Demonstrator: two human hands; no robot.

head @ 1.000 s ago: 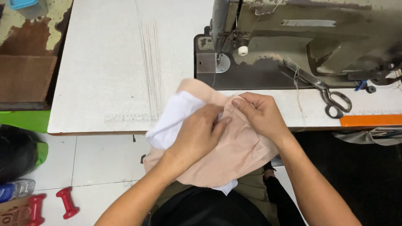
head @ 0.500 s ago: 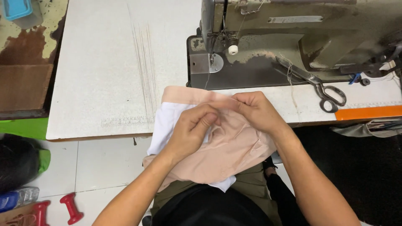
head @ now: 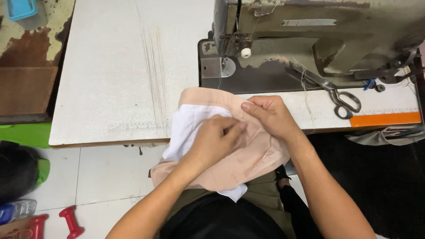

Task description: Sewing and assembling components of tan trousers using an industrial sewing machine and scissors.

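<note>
Both hands are working a soft peach-coloured fabric piece (head: 248, 155) with a white cloth layer (head: 186, 130) inside it, draped over the front edge of the white desk (head: 110, 66). The left hand (head: 214, 141) and right hand (head: 270, 117) are each pinching its folded seam. Steel scissors (head: 338, 95) are lying beside the worn grey sewing machine (head: 318, 35).
</note>
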